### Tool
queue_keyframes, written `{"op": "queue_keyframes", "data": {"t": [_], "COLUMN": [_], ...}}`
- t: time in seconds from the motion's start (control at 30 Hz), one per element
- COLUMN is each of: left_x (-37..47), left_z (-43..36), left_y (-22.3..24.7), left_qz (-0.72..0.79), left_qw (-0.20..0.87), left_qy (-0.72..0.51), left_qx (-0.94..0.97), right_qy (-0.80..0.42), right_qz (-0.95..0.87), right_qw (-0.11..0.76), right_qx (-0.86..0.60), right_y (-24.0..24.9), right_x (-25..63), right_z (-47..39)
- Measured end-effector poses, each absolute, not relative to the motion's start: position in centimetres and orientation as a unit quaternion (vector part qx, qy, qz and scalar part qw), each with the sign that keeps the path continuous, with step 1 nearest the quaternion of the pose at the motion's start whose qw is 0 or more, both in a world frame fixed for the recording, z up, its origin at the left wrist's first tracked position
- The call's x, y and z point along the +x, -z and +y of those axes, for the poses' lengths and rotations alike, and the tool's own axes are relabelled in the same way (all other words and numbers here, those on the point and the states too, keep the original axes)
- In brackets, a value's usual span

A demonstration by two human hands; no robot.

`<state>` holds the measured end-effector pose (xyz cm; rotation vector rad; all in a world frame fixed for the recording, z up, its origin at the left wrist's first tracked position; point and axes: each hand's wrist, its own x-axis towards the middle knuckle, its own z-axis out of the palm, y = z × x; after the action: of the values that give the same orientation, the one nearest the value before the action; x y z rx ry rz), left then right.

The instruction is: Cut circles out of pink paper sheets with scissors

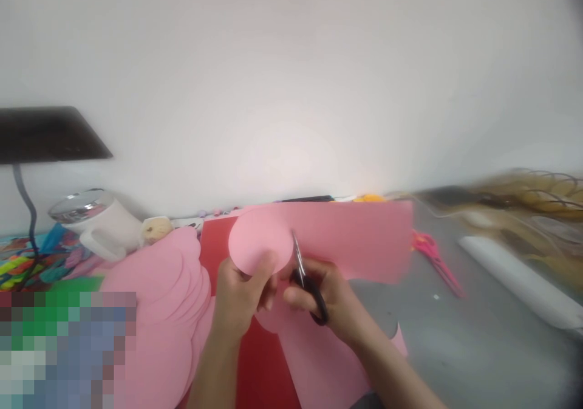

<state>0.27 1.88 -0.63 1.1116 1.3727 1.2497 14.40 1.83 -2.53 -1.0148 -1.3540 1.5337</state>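
My left hand [246, 290] pinches a round pink paper circle [259, 239] at its lower edge, thumb on top. Black-handled scissors [314, 296] are in my right hand [334, 299], fingers through the loops. Their metal blades point up and lie beside the circle's right edge; whether they touch the paper I cannot tell. Behind the hands lies a long pink paper sheet [355, 239]. Red paper [264, 366] and another pink sheet [323, 366] are beneath my hands. To the left is a pile of pink cut-out paper shapes [155, 287] with rounded edges.
A white mug [112, 226] with a shiny lid lies tilted at the back left, near a dark lamp-like panel [50, 135]. Pink scissors [437, 263] and a white roll [519, 281] are on the grey table [437, 348] at right. A white wall [291, 93] stands behind.
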Motion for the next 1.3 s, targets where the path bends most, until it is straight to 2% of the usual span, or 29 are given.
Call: {"op": "queue_keyframes", "data": {"t": [0.27, 0.53, 1.3], "left_x": [0.6, 0.42, 0.48], "left_z": [1.93, 1.75, 1.59], "left_y": [0.49, 0.46, 0.08], "left_qz": [0.586, 0.591, 0.591], "left_qw": [0.466, 0.478, 0.488], "left_qy": [-0.517, -0.483, -0.471], "left_qx": [0.414, 0.434, 0.437], "right_qy": [-0.61, -0.569, -0.585], "right_qz": [-0.559, -0.576, -0.567], "right_qw": [0.418, 0.456, 0.441], "right_qx": [-0.376, -0.37, -0.376], "right_y": [2.69, 2.94, 2.58], "right_x": [14.21, 14.65, 14.54], "right_z": [1.87, 2.24, 2.14]}}
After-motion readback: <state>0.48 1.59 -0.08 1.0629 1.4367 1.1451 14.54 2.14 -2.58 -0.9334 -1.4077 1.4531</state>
